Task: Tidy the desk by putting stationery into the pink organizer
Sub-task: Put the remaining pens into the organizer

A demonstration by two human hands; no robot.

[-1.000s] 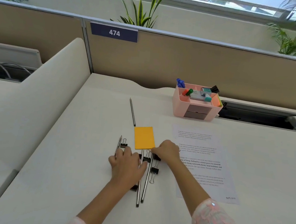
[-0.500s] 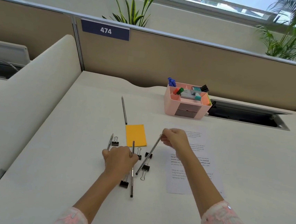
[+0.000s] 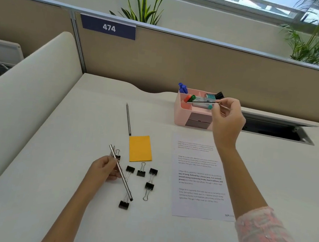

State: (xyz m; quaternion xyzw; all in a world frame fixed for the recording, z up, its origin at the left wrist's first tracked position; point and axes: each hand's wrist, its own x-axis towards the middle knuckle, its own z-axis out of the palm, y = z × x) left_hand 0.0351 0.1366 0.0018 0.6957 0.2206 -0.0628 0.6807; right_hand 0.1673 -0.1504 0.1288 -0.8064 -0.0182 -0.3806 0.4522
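A pale cream counter [image 3: 33,167] fills most of the view, closed at the back by a tan cubicle partition [image 3: 199,66] bearing a dark blue plate [image 3: 108,27] with the number 474. Green plants [image 3: 144,4] rise behind the partition under a window, and a rounded cream divider [image 3: 32,81] runs along the left side. A dark cable slot [image 3: 274,130] is cut into the counter to the right of the pink organizer [image 3: 183,111], which stands near the back edge and holds blue, red and green markers.

The right hand [image 3: 226,119] is raised in front of the organizer, its grip pinched together on a thin dark pen [image 3: 201,101] held level across the box's top. The left hand [image 3: 105,169] sits low over the counter, its grip clamped on a silvery pen [image 3: 124,182] that slants from upper left down to lower right.

Black binder clips [image 3: 141,172] lie scattered just beside the left hand, one near the pen's lower tip. An orange sticky pad [image 3: 140,148] lies flat above them, with another pen [image 3: 128,119] on the counter just beyond its top edge. A printed sheet of paper [image 3: 201,183] lies to the right, partly under the right forearm. Both sleeves are pink and patterned.
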